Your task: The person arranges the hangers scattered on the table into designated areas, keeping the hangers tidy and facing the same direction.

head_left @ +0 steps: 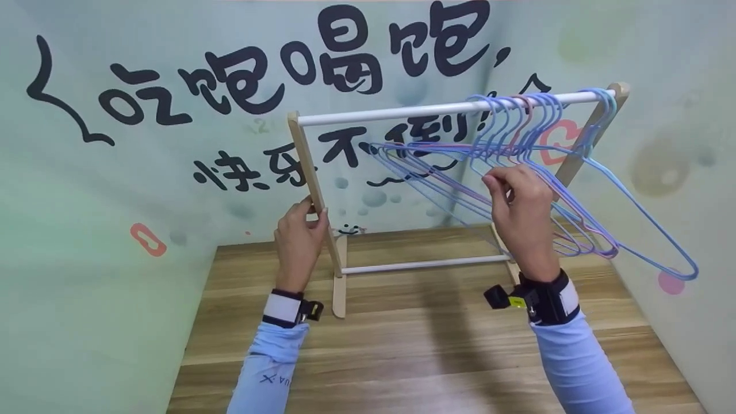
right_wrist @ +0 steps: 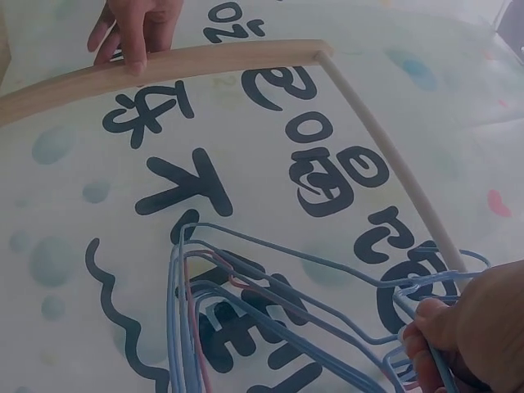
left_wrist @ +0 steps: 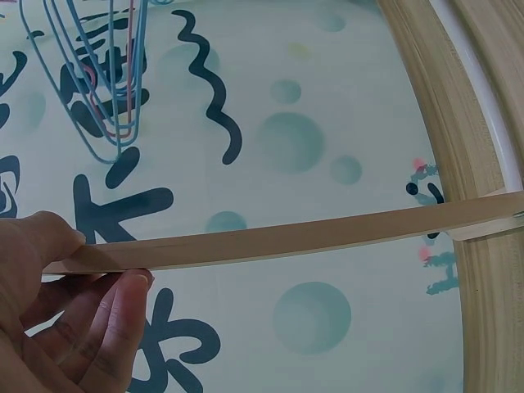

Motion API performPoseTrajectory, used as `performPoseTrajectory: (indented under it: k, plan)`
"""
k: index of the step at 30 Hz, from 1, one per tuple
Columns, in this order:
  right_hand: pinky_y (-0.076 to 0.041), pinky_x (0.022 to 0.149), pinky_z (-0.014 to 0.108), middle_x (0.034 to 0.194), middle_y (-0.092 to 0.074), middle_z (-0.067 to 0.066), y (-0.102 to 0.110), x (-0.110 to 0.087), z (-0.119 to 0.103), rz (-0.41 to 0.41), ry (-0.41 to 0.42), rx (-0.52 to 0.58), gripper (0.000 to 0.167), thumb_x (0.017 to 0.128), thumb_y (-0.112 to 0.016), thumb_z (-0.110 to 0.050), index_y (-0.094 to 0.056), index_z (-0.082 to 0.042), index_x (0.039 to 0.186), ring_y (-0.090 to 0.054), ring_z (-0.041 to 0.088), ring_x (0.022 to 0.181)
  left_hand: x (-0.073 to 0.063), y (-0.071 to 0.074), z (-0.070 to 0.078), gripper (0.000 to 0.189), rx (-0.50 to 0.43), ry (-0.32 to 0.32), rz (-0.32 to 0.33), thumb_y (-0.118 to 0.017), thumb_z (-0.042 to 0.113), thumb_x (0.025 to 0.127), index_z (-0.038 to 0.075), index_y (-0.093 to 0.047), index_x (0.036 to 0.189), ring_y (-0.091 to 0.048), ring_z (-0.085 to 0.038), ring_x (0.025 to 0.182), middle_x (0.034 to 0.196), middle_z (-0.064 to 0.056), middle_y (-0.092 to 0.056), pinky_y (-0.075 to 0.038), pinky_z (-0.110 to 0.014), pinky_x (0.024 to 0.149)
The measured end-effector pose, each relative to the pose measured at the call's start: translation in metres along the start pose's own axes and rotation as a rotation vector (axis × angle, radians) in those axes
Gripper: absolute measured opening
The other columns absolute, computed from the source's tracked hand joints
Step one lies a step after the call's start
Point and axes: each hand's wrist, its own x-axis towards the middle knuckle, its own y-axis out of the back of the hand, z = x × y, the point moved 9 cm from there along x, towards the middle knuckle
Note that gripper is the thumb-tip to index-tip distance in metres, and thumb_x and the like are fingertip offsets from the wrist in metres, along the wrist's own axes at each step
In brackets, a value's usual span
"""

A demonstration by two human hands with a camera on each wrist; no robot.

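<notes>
A small clothes rack has pale wooden side posts (head_left: 307, 167) and a white top bar (head_left: 391, 111). My left hand (head_left: 300, 244) grips the left post partway up, its thumb and fingers on either side of the wood. Several blue hangers (head_left: 542, 131) and a pink one (head_left: 526, 109) hang bunched toward the bar's right part. My right hand (head_left: 526, 215) pinches the wire of a blue hanger (right_wrist: 444, 372), the leftmost in the bunch, just below its hook. That hanger's hook still goes over the bar. Part of the wire is hidden behind the fingers.
The rack stands on a wood-grain tabletop (head_left: 391, 322) on wooden feet (head_left: 340, 296), with a white lower bar (head_left: 425, 264). More light blue hangers (head_left: 638, 201) hang at the bar's right end, sticking out forward. A printed backdrop (head_left: 115, 190) closes in the back and sides.
</notes>
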Motion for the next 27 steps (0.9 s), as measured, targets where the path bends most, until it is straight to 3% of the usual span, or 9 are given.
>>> performPoseTrajectory:
  k: [14, 20, 27]
  plan:
    - [-0.035, 0.062, 0.028, 0.085, -0.061, 0.013, -0.001, -0.010, 0.005, -0.011, -0.017, -0.005, 0.010, 0.099, -0.067, -0.007, -0.071, 0.002, 0.098, -0.057, 0.024, 0.077, -0.001, 0.001, 0.001, 0.027, 0.020, -0.029, 0.022, -0.070, 0.021, 0.098, 0.003, -0.070, 0.118, -0.074, -0.020, 0.080, 0.106, -0.012, -0.072, -0.059, -0.042, 0.070]
    - [-0.037, 0.066, 0.031, 0.087, -0.062, 0.013, 0.003, -0.014, 0.007, 0.031, -0.037, 0.023, 0.007, 0.096, -0.070, -0.005, -0.072, 0.002, 0.099, -0.058, 0.026, 0.079, -0.001, 0.001, 0.000, 0.029, 0.022, -0.025, 0.020, -0.070, 0.021, 0.098, 0.001, -0.069, 0.120, -0.074, -0.022, 0.081, 0.108, -0.014, -0.072, -0.059, -0.042, 0.072]
    - [-0.037, 0.070, 0.025, 0.087, -0.061, 0.014, 0.010, -0.020, 0.004, 0.079, -0.029, 0.031, 0.004, 0.093, -0.072, 0.001, -0.071, 0.002, 0.097, -0.057, 0.027, 0.079, -0.001, 0.001, -0.001, 0.031, 0.008, -0.023, 0.024, -0.070, 0.021, 0.098, 0.002, -0.069, 0.122, -0.073, -0.021, 0.080, 0.108, -0.013, -0.072, -0.059, -0.041, 0.071]
